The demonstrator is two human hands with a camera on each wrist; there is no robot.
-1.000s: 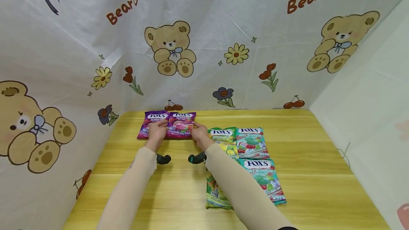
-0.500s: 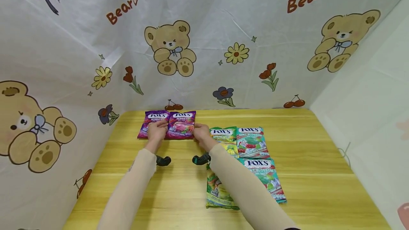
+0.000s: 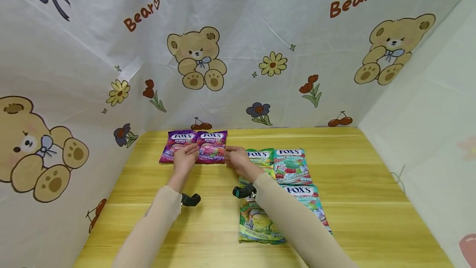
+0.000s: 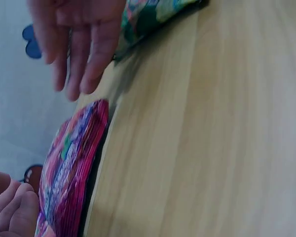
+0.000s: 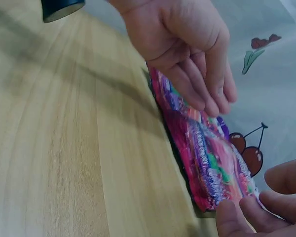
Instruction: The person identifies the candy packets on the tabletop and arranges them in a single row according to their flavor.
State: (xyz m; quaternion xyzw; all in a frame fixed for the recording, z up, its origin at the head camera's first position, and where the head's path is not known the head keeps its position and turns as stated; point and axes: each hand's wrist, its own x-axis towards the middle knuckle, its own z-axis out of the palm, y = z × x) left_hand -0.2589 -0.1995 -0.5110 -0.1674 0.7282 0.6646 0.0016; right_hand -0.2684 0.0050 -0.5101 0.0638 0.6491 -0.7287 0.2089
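Two purple Fox's Berries candy packets lie side by side at the table's back left: the left packet (image 3: 177, 139) and the right packet (image 3: 211, 140). My left hand (image 3: 184, 160) hovers over where they meet, its fingers extended and overlapping the left one's lower corner. At the other side, my right hand (image 3: 239, 161) has its fingertips right at the right packet's right edge, loosely bent and not gripping. In the right wrist view, the purple packet (image 5: 217, 163) lies between my left hand (image 5: 187, 54) above and my right fingers (image 5: 251, 215) below.
Right of my right hand lie green Spring Tea packets, upper (image 3: 265, 156) and lower (image 3: 258, 226), beside teal Mint Blossom packets, upper (image 3: 291, 168) and lower (image 3: 308, 197). My right forearm crosses over them. A bear-print cloth wall (image 3: 238, 106) stands behind the wooden table (image 3: 357, 177).
My right hand has shifted slightly right, its fingers loosening from the right purple packet's edge. My left hand has lifted a little with fingers spread straighter. The packets stay about where they were.
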